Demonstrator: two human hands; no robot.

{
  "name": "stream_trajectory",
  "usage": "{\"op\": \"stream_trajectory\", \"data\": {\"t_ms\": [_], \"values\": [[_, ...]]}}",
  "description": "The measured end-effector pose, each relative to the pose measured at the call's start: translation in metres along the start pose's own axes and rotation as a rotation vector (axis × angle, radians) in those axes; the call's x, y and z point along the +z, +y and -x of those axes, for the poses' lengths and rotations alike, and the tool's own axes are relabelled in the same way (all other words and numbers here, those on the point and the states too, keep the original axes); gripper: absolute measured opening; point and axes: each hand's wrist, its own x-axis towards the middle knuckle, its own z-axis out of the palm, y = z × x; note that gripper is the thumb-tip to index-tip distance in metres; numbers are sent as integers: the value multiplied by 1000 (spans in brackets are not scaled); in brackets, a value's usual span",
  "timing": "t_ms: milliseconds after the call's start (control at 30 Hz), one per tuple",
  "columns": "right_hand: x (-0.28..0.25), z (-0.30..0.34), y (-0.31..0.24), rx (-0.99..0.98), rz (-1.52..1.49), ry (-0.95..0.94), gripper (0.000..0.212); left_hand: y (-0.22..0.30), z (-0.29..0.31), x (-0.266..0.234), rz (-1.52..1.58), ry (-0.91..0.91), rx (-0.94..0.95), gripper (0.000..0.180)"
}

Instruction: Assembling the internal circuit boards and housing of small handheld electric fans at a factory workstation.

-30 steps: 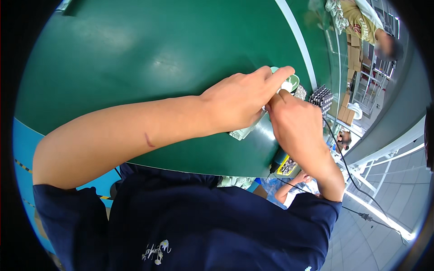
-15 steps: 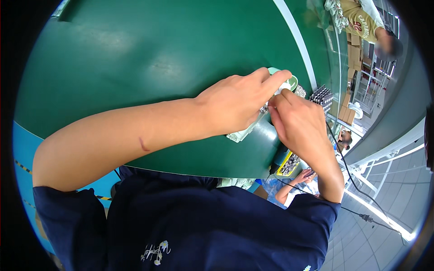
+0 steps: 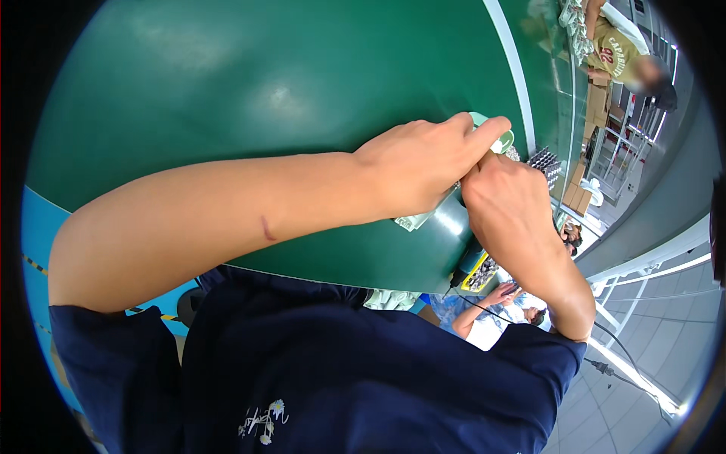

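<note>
A green table (image 3: 249, 83) is filling most of the view, and the wearer's dark blue shirt (image 3: 302, 371) is spreading along the lower edge. A white stripe (image 3: 514, 68) is running along the table beyond the hands. At the far right a co-worker in a tan top (image 3: 616, 53) is standing near some cardboard boxes (image 3: 597, 104); another person in a white top (image 3: 488, 329) is sitting past the table's near edge.

The left hand (image 3: 427, 163) is lying over a pale green piece (image 3: 507, 141), its fingers bending down and grasping it. The right hand (image 3: 508, 193) is pressing in close against the left, knuckles up; its fingertips are hiding beneath it, so I cannot tell whether they are pinching anything. The piece is sitting under the hands towards the table's right side, its rounded end showing beyond the left fingers.

Just below the right hand, a yellow bin (image 3: 470, 281) is holding small metal parts (image 3: 484, 272), with a dark tool (image 3: 469, 259) lying beside it. Small grey pieces (image 3: 544, 162) are standing clustered beyond the right hand.
</note>
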Motion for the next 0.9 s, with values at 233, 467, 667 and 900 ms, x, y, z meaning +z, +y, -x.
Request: {"op": "stream_trajectory", "data": {"t_ms": [233, 467, 667, 900], "values": [[21, 7, 10, 104, -167, 124, 18, -1, 3, 2, -26, 13, 27, 77], [24, 16, 19, 132, -355, 187, 19, 3, 2, 0, -11, -3, 50, 60], [26, 11, 18, 124, -290, 196, 18, 2, 1, -4, -14, -6, 26, 58], [24, 10, 12, 94, -216, 136, 16, 4, 0, -2, 8, -62, -46, 76]]}}
